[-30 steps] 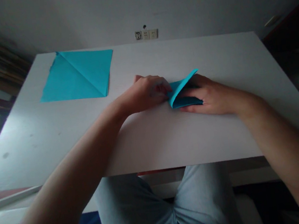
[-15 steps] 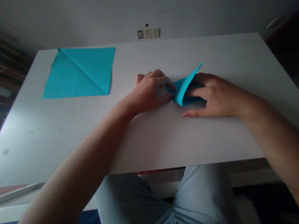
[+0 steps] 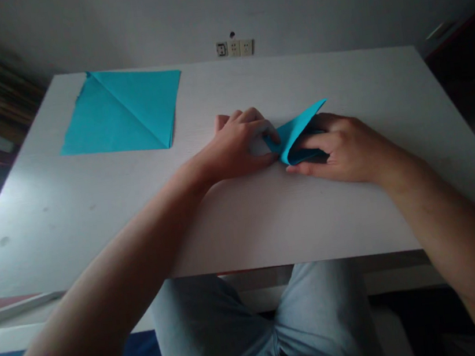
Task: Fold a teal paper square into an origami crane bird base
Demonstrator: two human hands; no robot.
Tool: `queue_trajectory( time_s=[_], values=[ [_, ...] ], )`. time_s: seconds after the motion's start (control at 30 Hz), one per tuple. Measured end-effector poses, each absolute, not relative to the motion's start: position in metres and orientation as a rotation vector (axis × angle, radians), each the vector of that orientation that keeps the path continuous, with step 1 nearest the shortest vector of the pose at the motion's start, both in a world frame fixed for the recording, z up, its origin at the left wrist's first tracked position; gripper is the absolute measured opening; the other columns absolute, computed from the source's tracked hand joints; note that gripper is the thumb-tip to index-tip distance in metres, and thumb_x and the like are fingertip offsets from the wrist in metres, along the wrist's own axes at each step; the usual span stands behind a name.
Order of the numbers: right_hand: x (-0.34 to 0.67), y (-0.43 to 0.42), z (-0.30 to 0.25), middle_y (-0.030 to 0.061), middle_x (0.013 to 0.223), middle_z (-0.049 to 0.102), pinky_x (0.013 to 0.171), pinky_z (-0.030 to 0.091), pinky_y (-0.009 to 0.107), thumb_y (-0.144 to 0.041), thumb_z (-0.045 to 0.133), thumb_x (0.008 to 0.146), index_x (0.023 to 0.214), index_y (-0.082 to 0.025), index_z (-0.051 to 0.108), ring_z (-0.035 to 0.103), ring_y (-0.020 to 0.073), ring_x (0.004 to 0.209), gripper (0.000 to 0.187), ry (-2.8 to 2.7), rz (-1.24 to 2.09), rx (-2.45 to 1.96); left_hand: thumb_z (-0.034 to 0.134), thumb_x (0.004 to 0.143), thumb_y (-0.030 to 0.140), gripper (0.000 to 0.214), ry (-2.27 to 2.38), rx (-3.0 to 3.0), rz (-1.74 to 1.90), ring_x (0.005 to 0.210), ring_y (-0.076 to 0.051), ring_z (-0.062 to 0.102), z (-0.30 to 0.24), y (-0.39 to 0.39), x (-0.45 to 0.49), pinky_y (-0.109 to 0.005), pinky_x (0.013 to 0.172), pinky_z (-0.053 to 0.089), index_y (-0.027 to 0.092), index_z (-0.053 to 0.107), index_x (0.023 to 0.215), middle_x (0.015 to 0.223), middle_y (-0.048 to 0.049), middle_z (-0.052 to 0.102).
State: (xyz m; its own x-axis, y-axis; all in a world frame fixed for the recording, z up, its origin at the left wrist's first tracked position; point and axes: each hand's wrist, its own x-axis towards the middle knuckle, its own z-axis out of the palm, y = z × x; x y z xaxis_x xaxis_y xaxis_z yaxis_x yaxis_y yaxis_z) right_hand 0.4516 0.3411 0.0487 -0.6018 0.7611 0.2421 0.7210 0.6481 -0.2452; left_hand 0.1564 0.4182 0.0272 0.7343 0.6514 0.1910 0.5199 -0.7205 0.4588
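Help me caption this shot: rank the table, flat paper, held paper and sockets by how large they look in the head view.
Largest to smallest:
1. Table
2. Flat paper
3. Held paper, partly covered by fingers
4. Sockets

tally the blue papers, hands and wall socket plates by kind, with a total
Blue papers: 2 (creased paper lying flat, folded paper at the hands)
Hands: 2 (left hand, right hand)
Wall socket plates: 3 (left plate, middle plate, right plate)
Total: 7
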Motion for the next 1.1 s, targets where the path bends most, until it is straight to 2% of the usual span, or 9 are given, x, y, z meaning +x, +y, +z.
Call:
queue_trajectory(
  time_s=[0.2,0.43,0.63,0.83,0.97,1.1],
  values=[
    [0.451,0.339,0.055,0.0217,0.127,0.092,0.096,0.072,0.055,-0.045,0.094,0.108,0.135,-0.02,0.1,0.087,0.0428,0.107,0.037,-2.529,0.167,-1.23,0.094,0.108,0.035,0.029,0.928,2.545,0.448,0.142,-0.038,0.073,0.031,0.415,0.159,-0.076,0.138,0.052,0.029,0.087,0.135,0.152,-0.0116,0.08],
    [0.453,0.339,0.056,0.0194,0.122,0.093,0.097,0.071,0.052,-0.046,0.095,0.109,0.127,-0.021,0.102,0.087,0.0392,0.107,0.032,-2.548,0.162,-1.148,0.093,0.108,0.036,0.03,0.934,2.521,0.442,0.145,-0.043,0.073,0.032,0.414,0.159,-0.078,0.14,0.05,0.026,0.089,0.136,0.152,-0.014,0.08],
    [0.451,0.34,0.055,0.0145,0.121,0.094,0.096,0.068,0.049,-0.045,0.082,0.118,0.128,-0.027,0.102,0.085,0.0348,0.106,0.029,-2.516,0.177,-1.245,0.093,0.106,0.034,0.03,0.946,2.5,0.452,0.147,-0.041,0.072,0.033,0.412,0.16,-0.072,0.142,0.047,0.025,0.089,0.134,0.151,-0.0115,0.078],
    [0.447,0.339,0.049,0.0103,0.119,0.094,0.097,0.067,0.053,-0.044,0.081,0.12,0.127,-0.035,0.102,0.087,0.037,0.105,0.024,-2.411,0.19,-1.309,0.085,0.109,0.027,0.031,0.971,2.509,0.399,0.15,-0.042,0.073,0.045,0.405,0.161,-0.072,0.141,0.048,0.025,0.09,0.14,0.156,-0.0145,0.08],
    [0.445,0.339,0.047,0.0082,0.121,0.095,0.1,0.069,0.056,-0.043,0.08,0.12,0.123,-0.039,0.101,0.088,0.0388,0.11,0.022,-2.374,0.214,-1.346,0.085,0.104,0.034,0.033,0.96,2.51,0.417,0.145,-0.043,0.074,0.04,0.411,0.161,-0.072,0.138,0.052,0.032,0.091,0.137,0.153,-0.0113,0.08],
    [0.445,0.343,0.047,0.0081,0.126,0.097,0.104,0.07,0.057,-0.042,0.083,0.117,0.123,-0.037,0.101,0.09,0.0405,0.117,0.02,-2.359,0.288,-1.344,0.086,0.101,0.039,0.033,0.931,2.525,0.445,0.144,-0.044,0.075,0.032,0.418,0.161,-0.073,0.135,0.052,0.03,0.09,0.132,0.146,-0.0102,0.079]
  ],
)
